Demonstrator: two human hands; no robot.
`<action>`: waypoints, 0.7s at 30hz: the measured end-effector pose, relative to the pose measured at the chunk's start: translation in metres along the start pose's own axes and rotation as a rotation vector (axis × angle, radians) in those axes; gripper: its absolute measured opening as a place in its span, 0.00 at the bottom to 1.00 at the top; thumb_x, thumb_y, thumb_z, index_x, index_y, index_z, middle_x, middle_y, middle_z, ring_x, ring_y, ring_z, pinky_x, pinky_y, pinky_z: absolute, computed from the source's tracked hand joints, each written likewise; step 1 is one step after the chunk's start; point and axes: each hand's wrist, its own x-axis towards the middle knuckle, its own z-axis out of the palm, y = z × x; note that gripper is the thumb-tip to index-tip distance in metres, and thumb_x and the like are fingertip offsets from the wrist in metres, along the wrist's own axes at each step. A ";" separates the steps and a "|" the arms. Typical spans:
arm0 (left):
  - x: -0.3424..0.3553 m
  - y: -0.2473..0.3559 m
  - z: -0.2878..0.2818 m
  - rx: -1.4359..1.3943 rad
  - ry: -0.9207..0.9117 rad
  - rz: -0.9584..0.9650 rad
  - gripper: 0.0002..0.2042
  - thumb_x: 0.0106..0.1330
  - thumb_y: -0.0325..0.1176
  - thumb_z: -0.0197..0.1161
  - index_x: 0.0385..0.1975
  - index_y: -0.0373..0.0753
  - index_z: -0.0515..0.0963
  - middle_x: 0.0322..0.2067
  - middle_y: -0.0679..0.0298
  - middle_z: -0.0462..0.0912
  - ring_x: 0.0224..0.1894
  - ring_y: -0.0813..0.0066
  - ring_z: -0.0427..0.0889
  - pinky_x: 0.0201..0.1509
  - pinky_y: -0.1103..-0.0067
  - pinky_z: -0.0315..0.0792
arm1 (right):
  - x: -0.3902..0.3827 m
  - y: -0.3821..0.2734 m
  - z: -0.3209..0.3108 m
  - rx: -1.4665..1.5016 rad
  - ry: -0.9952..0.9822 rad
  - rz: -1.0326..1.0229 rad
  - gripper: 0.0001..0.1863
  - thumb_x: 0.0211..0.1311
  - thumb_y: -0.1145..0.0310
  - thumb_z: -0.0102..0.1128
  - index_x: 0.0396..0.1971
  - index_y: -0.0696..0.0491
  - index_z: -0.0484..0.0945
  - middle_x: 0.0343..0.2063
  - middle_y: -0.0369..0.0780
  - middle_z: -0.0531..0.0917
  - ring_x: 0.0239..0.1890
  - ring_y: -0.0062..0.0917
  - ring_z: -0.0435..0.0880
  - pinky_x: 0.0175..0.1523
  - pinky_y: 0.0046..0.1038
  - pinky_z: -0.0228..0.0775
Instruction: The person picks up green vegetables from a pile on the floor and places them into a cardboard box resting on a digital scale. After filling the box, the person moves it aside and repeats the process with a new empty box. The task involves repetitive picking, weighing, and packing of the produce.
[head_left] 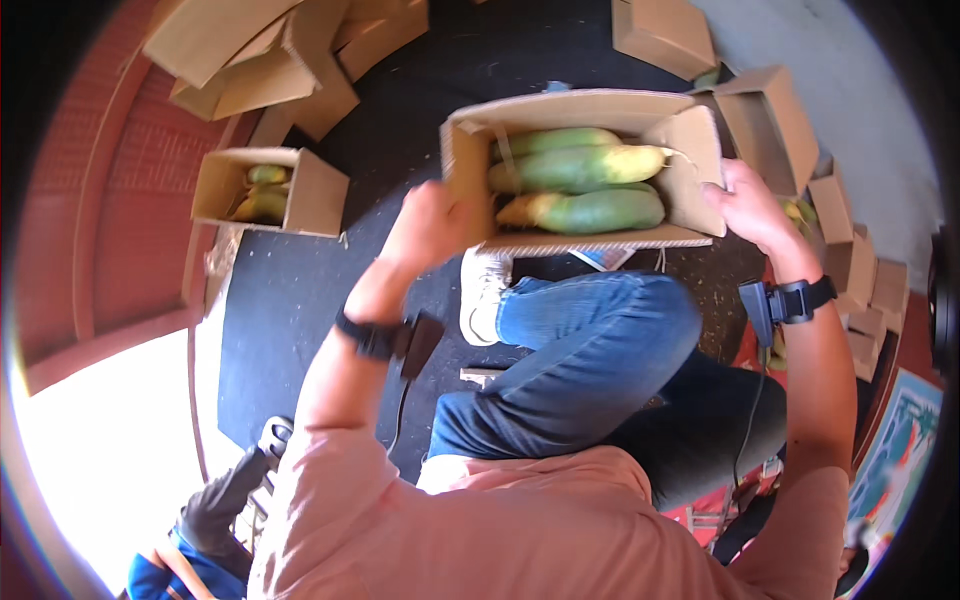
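A cardboard box (693,180) with its top open is held up in front of me, above my bent knee. Inside lie several long, thick green fruits (580,168) with yellowish ends, like large cucumbers. My left hand (430,228) is closed on the box's left end, its fingers partly hidden and a little blurred. At the other end, my right hand (752,205) grips the right side near the corner, thumb over the edge.
To the left stands a smaller open box (315,192) with similar fruits in it. More cardboard boxes (245,75) are heaped at the far left, and others (768,125) line the right wall. Another person's leg (222,505) shows at the lower left. Dark sheeting (290,330) covers the floor.
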 end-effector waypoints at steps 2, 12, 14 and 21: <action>-0.067 -0.042 -0.011 -0.086 0.192 -0.132 0.12 0.55 0.34 0.56 0.20 0.28 0.74 0.21 0.40 0.72 0.28 0.43 0.76 0.28 0.62 0.69 | 0.020 -0.048 0.030 -0.147 -0.174 -0.121 0.10 0.53 0.75 0.52 0.35 0.61 0.76 0.23 0.41 0.79 0.26 0.22 0.76 0.33 0.28 0.69; -0.232 -0.278 -0.124 0.208 0.252 -0.438 0.08 0.50 0.28 0.54 0.25 0.29 0.76 0.21 0.43 0.76 0.24 0.53 0.78 0.29 0.66 0.70 | 0.051 -0.181 0.323 0.012 -0.435 -0.095 0.12 0.46 0.65 0.57 0.20 0.60 0.79 0.19 0.50 0.80 0.25 0.40 0.82 0.30 0.36 0.74; -0.228 -0.317 -0.157 0.249 0.109 -0.486 0.10 0.49 0.30 0.56 0.27 0.29 0.78 0.23 0.45 0.79 0.28 0.56 0.82 0.29 0.69 0.73 | 0.039 -0.196 0.384 0.135 -0.379 0.008 0.13 0.47 0.66 0.55 0.22 0.62 0.78 0.25 0.54 0.80 0.33 0.44 0.81 0.38 0.39 0.74; -0.296 -0.460 -0.199 0.581 -0.055 -0.856 0.13 0.50 0.37 0.61 0.26 0.31 0.78 0.26 0.51 0.81 0.30 0.56 0.81 0.35 0.68 0.74 | 0.009 -0.253 0.473 1.055 -0.870 0.102 0.22 0.58 0.79 0.41 0.55 0.57 0.64 0.43 0.49 0.78 0.45 0.37 0.79 0.48 0.31 0.73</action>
